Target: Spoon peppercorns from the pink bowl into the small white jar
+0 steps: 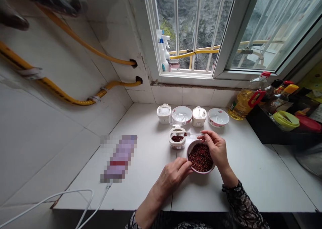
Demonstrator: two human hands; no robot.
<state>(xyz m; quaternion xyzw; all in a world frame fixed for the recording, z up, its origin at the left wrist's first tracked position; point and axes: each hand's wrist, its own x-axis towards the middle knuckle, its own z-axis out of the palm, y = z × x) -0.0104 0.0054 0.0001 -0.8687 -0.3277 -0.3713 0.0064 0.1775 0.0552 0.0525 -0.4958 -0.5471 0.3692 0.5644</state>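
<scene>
My left hand (174,172) grips the near left rim of a bowl (201,172) with its fingers closed. Dark red dried peppercorns (200,157) fill much of that bowl. Pinched in my right hand (216,147) is the handle of a small white spoon (195,134), held above the bowl's far edge. The spoon reaches left to the mouth of a seasoning jar (177,144), and a few peppercorns show near its head. More peppercorns (177,138) lie inside this jar, whose clear lid (176,119) is flipped up at the back.
Behind stand two lidded seasoning jars (164,114) (199,116) and two flowered bowls (184,115) (218,117). An oil bottle (238,103) and a black rack (259,125) of condiments are at right. A pixelated purple object (120,158) with a white cable (103,197) lies left.
</scene>
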